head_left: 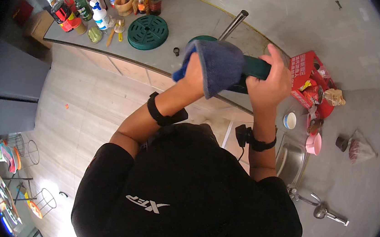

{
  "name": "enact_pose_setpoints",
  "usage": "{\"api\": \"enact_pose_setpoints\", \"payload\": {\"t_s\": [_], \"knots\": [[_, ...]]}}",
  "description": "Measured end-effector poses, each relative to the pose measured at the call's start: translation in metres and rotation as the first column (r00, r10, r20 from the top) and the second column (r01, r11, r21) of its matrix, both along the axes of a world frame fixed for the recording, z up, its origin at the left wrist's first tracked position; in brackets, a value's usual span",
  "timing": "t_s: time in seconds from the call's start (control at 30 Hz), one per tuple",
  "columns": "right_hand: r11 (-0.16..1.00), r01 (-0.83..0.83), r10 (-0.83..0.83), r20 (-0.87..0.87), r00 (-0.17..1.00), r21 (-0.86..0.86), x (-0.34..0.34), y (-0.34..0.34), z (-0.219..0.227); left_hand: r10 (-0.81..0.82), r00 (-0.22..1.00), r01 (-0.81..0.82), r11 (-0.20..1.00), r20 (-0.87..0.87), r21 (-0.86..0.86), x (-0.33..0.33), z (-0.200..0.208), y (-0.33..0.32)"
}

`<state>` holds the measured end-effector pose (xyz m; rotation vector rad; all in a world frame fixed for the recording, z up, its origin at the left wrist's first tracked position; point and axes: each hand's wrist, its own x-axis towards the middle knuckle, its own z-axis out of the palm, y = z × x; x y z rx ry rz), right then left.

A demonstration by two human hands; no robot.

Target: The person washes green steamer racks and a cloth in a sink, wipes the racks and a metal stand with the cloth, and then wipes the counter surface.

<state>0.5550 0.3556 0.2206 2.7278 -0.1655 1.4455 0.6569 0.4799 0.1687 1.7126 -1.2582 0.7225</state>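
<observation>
Above a grey kitchen counter [217, 20] crowded with bottles [97, 11], a person is gripping a dark green pan [251, 69] in the closed right hand [267, 86], while the left hand [195, 74] is pressing a blue cloth [219, 65] against it. Held over the edge, the pan could be slipping and dropping to the floor [88, 105].

One head-worn fisheye camera looks steeply down, close over the person's torso and countertop [216, 15].
</observation>
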Motion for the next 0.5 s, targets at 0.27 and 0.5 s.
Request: {"api": "enact_pose_setpoints", "payload": {"t_s": [0.27,0.5], "knots": [[0.827,0.000,0.046,-0.068,0.997,0.562,-0.069,-0.022,-0.013,0.342,0.930,-0.350,0.936,-0.133,-0.037,0.014,0.011,0.067],[0.236,-0.018,0.244,-0.041,0.969,0.972,-0.094,-0.054,-0.103,0.153,0.897,-0.242,0.955,-0.415,-0.169,0.002,0.002,0.084]]}}
